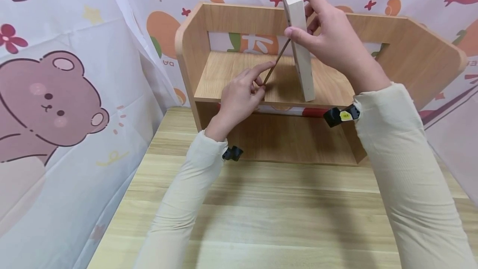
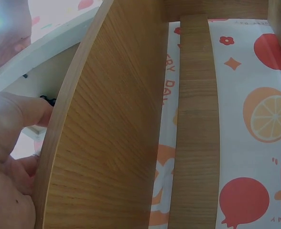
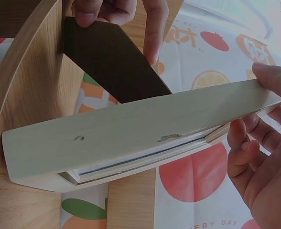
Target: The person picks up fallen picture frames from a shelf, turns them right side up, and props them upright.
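A pale wooden picture frame (image 1: 307,72) stands on its edge on the upper shelf (image 1: 214,76), tilted slightly, and I see it mostly from its side. Its top and side edges are gripped by my right hand (image 1: 330,32), thumb at the near side. Behind the frame, a dark brown stand flap (image 3: 112,52) slants outward. My left hand (image 1: 242,94) pinches the flap's lower end just above the shelf board. In the right wrist view, the frame's pale edge shows a chipped spot, and part of its front recess is visible. The left wrist view shows the left hand partly hidden by the shelf board (image 2: 112,119).
The wooden desktop shelf unit has a left side panel (image 1: 188,49) and a right side panel (image 1: 429,59). Its lower compartment (image 1: 291,138) lies under the upper board. The unit stands on a wood-grain table (image 1: 239,215). Printed cloth (image 1: 56,107) hangs at the left and behind.
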### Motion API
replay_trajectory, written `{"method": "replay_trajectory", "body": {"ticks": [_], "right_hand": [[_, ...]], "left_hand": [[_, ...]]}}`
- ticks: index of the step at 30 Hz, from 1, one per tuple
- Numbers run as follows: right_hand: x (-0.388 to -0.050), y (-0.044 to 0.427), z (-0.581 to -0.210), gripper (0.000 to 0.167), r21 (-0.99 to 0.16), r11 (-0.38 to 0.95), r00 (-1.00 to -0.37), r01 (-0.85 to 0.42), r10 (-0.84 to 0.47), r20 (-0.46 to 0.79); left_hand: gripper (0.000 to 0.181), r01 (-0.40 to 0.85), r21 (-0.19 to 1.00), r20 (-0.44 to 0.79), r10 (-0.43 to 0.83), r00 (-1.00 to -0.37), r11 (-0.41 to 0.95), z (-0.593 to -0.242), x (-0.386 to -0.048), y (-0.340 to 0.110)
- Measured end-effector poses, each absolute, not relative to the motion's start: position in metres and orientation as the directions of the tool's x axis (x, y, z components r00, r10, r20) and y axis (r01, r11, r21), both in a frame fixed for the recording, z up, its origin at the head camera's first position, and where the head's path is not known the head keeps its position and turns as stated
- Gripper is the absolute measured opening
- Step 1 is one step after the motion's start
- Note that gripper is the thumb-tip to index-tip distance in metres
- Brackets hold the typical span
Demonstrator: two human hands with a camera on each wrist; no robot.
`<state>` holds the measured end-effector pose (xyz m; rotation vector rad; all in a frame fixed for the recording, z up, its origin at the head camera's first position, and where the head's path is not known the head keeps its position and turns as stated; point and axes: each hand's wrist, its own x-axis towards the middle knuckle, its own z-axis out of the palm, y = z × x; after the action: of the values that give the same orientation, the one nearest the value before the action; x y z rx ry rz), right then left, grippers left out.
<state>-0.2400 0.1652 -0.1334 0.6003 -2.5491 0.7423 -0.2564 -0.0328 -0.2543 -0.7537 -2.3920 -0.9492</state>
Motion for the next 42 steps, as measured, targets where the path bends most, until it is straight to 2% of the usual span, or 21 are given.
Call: {"method": "replay_trajectory", "body": {"ticks": [9, 13, 17, 27, 36, 42], "right_hand": [[-0.240, 0.168, -0.131, 0.068, -0.378, 0.766, -0.814, -0.520, -0.310, 0.491], [-0.240, 0.175, -0.126, 0.062, -0.409, 0.738, -0.824, -0.536, -0.352, 0.445], [-0.241, 0.180, -0.122, 0.060, -0.461, 0.701, -0.833, -0.544, -0.385, 0.397], [-0.242, 0.178, -0.122, 0.057, -0.510, 0.665, -0.835, -0.545, -0.376, 0.402], [-0.241, 0.173, -0.123, 0.056, -0.516, 0.669, -0.840, -0.535, -0.357, 0.408], [-0.242, 0.169, -0.123, 0.056, -0.518, 0.686, -0.854, -0.511, -0.336, 0.398]], "left_hand": [[0.045, 0.634, 0.475, 0.593, 0.310, -0.743, 0.610, -0.253, -0.257, -0.033], [0.044, 0.636, 0.496, 0.584, 0.315, -0.748, 0.591, -0.252, -0.258, -0.033], [0.045, 0.627, 0.539, 0.556, 0.322, -0.766, 0.563, -0.249, -0.259, -0.034], [0.045, 0.537, 0.688, 0.440, 0.309, -0.843, 0.488, -0.242, -0.261, -0.037], [0.045, 0.472, 0.764, 0.373, 0.295, -0.880, 0.440, -0.238, -0.260, -0.037], [0.048, 0.456, 0.761, 0.368, 0.273, -0.889, 0.462, -0.238, -0.261, -0.035]]}}
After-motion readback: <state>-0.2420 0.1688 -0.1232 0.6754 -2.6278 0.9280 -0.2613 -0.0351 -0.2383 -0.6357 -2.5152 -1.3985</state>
